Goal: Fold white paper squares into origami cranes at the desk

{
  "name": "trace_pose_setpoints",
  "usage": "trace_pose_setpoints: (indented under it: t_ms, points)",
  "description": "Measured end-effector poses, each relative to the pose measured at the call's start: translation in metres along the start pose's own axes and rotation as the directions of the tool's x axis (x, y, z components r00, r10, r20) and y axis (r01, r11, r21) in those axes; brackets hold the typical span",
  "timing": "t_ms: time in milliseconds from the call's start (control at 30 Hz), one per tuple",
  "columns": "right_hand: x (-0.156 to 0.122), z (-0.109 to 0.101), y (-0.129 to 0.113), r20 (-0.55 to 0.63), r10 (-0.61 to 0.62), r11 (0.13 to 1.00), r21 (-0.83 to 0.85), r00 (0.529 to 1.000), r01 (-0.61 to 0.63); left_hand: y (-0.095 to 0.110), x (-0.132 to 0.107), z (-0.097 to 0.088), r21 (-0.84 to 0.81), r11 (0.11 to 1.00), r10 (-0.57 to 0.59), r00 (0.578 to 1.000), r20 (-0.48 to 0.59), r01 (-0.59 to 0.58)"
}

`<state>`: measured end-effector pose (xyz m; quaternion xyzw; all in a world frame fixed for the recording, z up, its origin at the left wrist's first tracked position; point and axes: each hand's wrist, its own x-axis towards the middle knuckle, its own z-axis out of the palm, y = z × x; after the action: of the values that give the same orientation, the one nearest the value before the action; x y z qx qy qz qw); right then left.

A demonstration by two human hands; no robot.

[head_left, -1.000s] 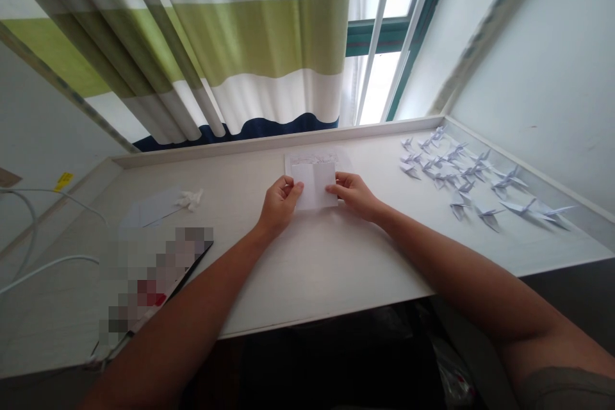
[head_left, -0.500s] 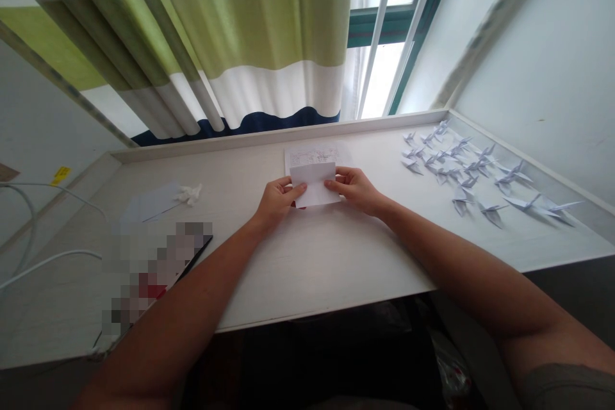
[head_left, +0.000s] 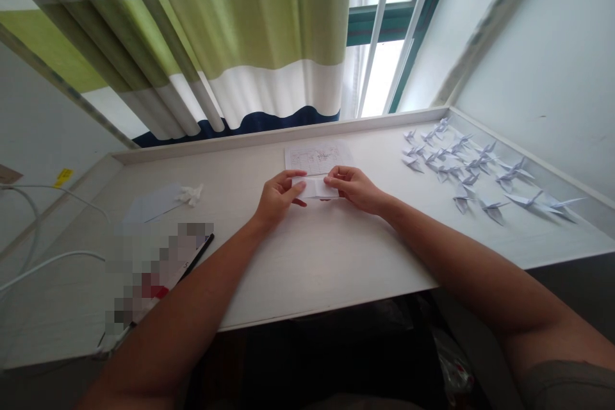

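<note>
Between my hands is a small sheet of white paper (head_left: 314, 188), folded into a narrow strip with a crease near its middle. My left hand (head_left: 282, 193) pinches its left end, thumb on top and fingers behind and below. At the right end, my right hand (head_left: 353, 189) grips the paper between thumb and bent fingers. Just behind the paper, a printed sheet (head_left: 317, 155) lies flat on the white desk (head_left: 327, 269).
Several folded paper cranes (head_left: 473, 166) stand at the desk's right side. On the left lie white sheets (head_left: 151, 203), a crumpled tissue (head_left: 191, 195), a blurred-out flat item (head_left: 163, 269) and white cables (head_left: 52, 262). A raised rim (head_left: 240, 138) runs along the back, below a curtain (head_left: 259, 25).
The paper was a taller, nearly square panel facing me; now it shows as a shorter, flatter strip. My hands stay in nearly the same place, and more of the printed sheet shows.
</note>
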<state>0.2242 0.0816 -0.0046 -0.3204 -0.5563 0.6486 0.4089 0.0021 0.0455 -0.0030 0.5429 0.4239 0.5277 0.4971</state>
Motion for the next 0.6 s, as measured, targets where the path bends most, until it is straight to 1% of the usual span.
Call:
trace_pose_setpoints:
  t_ms: [133,233,333,433,500,600]
  points:
    - [-0.0006,-0.0013,0.0003,0.008,-0.007,1.000,-0.018,1.000,0.007,-0.0019,0.0009,0.0008,0.005,0.999,-0.032,0.999,-0.012,0.032]
    - [-0.0003,-0.0025,0.0004,-0.013,-0.018,0.999,-0.040,1.000,0.018,-0.0035,0.0013,0.0003,0.009,0.999,-0.050,0.999,-0.022,0.050]
    - [-0.0004,-0.0026,0.0007,-0.033,-0.014,0.995,-0.103,0.999,0.011,-0.0051,0.0014,-0.0002,0.014,0.999,-0.051,0.999,-0.011,0.052]
    - [-0.0015,-0.0019,-0.0002,-0.052,-0.019,0.980,-0.201,0.998,0.008,-0.0064,0.0013,-0.0004,0.028,0.998,-0.050,0.999,0.003,0.049]
    - [-0.0024,-0.0017,-0.0016,-0.038,-0.046,0.965,-0.260,0.998,0.035,-0.0067,0.0004,0.0001,0.047,0.998,-0.048,0.999,0.025,0.047]
    - [-0.0034,-0.0026,-0.0037,0.037,-0.059,0.949,-0.308,0.998,0.067,-0.0059,-0.0028,0.0031,0.093,0.995,-0.041,0.995,0.087,0.033]
